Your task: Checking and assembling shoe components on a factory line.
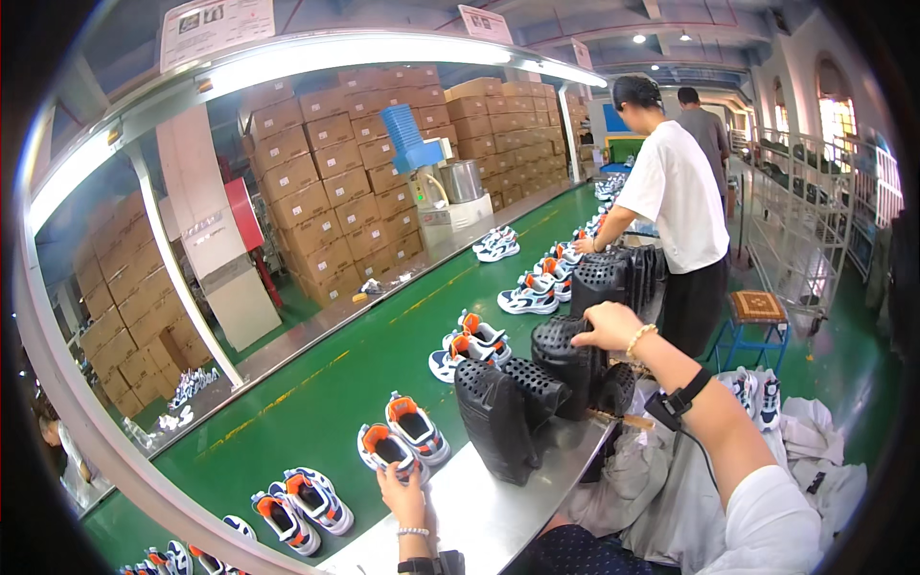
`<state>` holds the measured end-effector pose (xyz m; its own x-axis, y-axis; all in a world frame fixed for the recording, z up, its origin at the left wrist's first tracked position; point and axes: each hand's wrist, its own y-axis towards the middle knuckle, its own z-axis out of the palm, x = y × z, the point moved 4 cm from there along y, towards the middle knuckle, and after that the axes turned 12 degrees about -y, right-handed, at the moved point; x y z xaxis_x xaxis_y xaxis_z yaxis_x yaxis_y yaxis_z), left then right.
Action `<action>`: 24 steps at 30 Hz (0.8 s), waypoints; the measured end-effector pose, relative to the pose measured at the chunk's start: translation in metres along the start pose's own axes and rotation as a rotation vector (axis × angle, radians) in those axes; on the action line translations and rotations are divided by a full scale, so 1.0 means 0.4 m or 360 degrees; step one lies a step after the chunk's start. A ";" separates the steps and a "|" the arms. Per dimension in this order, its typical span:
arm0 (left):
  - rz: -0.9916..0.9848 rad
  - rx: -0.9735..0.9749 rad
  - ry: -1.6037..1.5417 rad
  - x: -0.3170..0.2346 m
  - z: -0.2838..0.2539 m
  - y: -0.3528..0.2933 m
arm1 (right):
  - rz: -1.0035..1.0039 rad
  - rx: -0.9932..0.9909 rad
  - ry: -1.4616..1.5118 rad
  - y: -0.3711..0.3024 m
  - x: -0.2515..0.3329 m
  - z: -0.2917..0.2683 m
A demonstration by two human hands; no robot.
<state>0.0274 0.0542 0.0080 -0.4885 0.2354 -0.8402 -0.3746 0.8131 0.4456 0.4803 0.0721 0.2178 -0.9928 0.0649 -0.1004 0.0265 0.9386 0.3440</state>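
My left hand (401, 495) has its fingers closed on the heel of a white and blue sneaker with an orange lining (381, 448). The matching sneaker (418, 430) sits right beside it on the green conveyor belt (383, 342). Farther right, my right hand (611, 328) reaches out and grips the top of a black stack of nested perforated pieces, shaped like shoe inserts (565, 356). Some of its fingers are hidden behind the stack. Another such black stack (494, 422) leans nearer to me on the metal ledge (460, 513).
More sneaker pairs (305, 506) line the belt's near side. Beyond my right hand, a co-worker in a white shirt (678, 196) handles shoes. A stool (757, 311) and wire racks (800, 211) stand at the right. Stacked cartons (331, 192) line the far side.
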 end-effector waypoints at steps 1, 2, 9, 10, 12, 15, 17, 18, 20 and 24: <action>0.0064 -0.0084 0.0028 -0.001 0.006 -0.004 | 0.0023 -0.0067 -0.0015 -0.005 0.011 -0.047; 0.0012 -0.0044 -0.0033 0.005 0.005 -0.007 | 0.0080 -0.0136 0.0074 -0.013 0.024 -0.095; 0.0029 -0.0113 -0.0327 -0.033 -0.022 -0.010 | -0.0698 -0.0297 0.0474 -0.143 0.536 -0.281; 0.0042 -0.0106 -0.0336 -0.017 -0.028 -0.010 | -0.0806 0.0012 0.0377 -0.148 0.629 -0.255; -0.0052 -0.0073 -0.0445 -0.003 -0.018 0.000 | -0.0818 0.0129 0.0343 -0.110 0.762 -0.152; -0.0180 -0.0046 -0.0490 0.020 -0.013 -0.007 | -0.0806 0.0430 0.0376 -0.001 0.877 -0.015; -0.0174 -0.0051 -0.0470 0.010 -0.015 -0.009 | -0.0757 0.0360 0.0244 0.039 0.931 0.064; -0.0173 -0.0052 -0.0466 0.017 -0.018 -0.010 | -0.0758 0.0361 0.0248 0.049 0.962 0.105; -0.0115 -0.0087 -0.0374 0.028 -0.024 -0.011 | -0.0476 0.0270 0.0355 0.057 1.004 0.183; -0.0249 -0.0129 -0.0307 -0.027 -0.054 -0.021 | -0.0466 0.0046 0.0352 -0.006 1.105 0.284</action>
<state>0.0189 0.0334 0.0198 -0.2633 0.2133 -0.9408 -0.4995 0.8042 0.3221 0.0548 0.1368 0.0666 -0.9600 -0.2796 0.0149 -0.2621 0.9160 0.3037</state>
